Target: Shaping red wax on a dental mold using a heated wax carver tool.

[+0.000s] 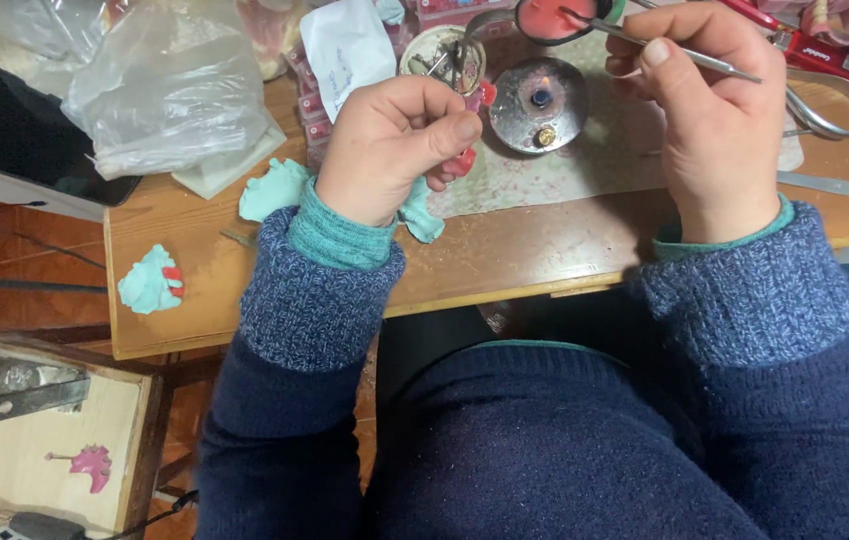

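While my left hand (395,150) is closed, fingers and thumb clamped together on a small teal plaster cast carrying red wax (462,160), that cast sits above the wooden bench top (505,260), just in front of a round metal burner with a small flame (540,104). My right hand (715,110) pinches a thin metal wax instrument (685,55) between thumb and fingertips, pen-style; its tip reaches into a dark dish of red wax (550,18). Two more teal casts lie on the bench: one (273,188) just beside my left wrist, one (152,281) near the bench's left edge. How much red wax the held cast carries appears small, though my fingers hide most of it.
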